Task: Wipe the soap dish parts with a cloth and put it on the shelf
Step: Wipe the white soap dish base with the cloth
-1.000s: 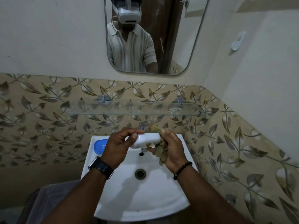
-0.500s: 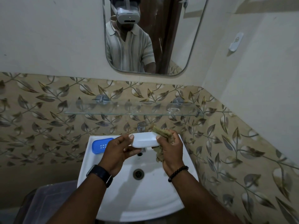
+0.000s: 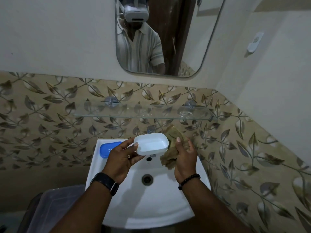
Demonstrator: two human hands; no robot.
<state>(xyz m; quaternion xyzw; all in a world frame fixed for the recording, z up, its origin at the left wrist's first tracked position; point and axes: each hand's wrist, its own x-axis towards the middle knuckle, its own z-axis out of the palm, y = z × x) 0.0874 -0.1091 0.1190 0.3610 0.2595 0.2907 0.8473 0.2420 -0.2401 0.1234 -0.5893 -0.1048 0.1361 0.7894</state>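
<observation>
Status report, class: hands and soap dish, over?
Left hand holds white tray over sink. Right hand grips cloth beside it. Blue part on sink rim.

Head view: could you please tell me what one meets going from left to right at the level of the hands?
Blue soap dish part → left hand → white soap dish tray → right hand, which holds the cloth.

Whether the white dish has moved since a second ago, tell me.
Yes: the white dish has rolled its hollow upward, still just before the tap.
</observation>
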